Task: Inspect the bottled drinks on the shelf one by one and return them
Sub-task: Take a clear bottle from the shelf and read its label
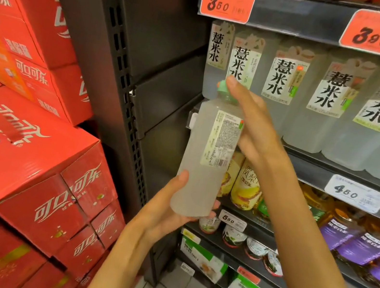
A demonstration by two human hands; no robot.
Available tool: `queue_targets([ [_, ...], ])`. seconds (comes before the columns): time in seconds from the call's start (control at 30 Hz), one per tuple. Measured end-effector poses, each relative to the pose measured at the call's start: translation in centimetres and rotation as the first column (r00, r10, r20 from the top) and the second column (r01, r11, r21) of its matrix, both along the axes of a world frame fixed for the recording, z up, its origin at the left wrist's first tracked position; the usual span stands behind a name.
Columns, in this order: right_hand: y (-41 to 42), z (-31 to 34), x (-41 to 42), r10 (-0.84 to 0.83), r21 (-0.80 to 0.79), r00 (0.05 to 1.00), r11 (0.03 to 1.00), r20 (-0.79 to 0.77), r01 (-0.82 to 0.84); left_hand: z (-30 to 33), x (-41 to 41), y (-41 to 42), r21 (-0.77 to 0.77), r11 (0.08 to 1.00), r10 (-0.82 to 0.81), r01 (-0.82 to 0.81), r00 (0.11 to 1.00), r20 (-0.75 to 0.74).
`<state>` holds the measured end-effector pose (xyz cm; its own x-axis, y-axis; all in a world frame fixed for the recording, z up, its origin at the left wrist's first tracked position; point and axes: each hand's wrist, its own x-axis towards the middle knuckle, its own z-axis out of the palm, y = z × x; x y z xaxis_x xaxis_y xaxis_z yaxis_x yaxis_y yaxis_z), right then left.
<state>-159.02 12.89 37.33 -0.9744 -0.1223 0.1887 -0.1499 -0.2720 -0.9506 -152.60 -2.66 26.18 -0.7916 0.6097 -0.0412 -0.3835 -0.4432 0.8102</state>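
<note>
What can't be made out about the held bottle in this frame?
Head view only:
- Held bottle: back-label print too small and blurred to read.
- Its front label: turned away from the camera.
- Green cap: partly covered by the right hand.
- Bottle base: wrapped by the left hand.

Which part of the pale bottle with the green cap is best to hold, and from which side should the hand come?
Take the pale bottle around its lower body, from the left and below, as the left hand does. The body there is straight, wide and without label, so the grip covers no print. The green cap is narrow; the right hand holds the bottle by the shoulder.
</note>
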Motion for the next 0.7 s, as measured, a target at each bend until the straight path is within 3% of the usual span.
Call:
queue_targets([
  [0.1, -0.3, -0.3, -0.2, 0.052, -0.036, 0.999, 0.998, -0.005, -0.052, -0.2, 0.3, 0.6, 0.140, 0.982, -0.144, 0.129, 0.985, 0.100],
  [0.2, -0.4, -0.2, 0.0, 0.084, -0.016, 0.996, 0.996, -0.032, -0.084, -0.6, 0.5, 0.6, 0.133, 0.983, -0.136, 0.126, 0.988, 0.071],
  [0.37, -0.7, 0.7, 0.9, -0.131, 0.061, 0.987, 0.989, -0.098, 0.137, 1.0, -0.4, -0.9, -0.118, 0.990, 0.072, -0.075, 0.997, -0.035],
  [0.5, -1.3, 0.7, 1.2, -0.236, 0.070, 0.971, 0.969, -0.037, 0.238, 1.7, 0.1, 0.1, -0.331, 0.908, 0.193, -0.259, 0.956, -0.220],
  [0.6, -0.7, 0.9, 1.1, -0.109, 0.000, 0.993, 0.994, 0.041, 0.109, 1.5, 0.7, 0.4, -0.289, 0.914, 0.217, -0.285, 0.945, -0.245],
  [0.7, -0.3, 0.5, 0.8, 0.103, -0.195, 0.987, 0.978, 0.122, -0.078, 2.0, 0.9, 0.1, -0.106, 0.977, 0.177, -0.185, 0.981, -0.081],
])
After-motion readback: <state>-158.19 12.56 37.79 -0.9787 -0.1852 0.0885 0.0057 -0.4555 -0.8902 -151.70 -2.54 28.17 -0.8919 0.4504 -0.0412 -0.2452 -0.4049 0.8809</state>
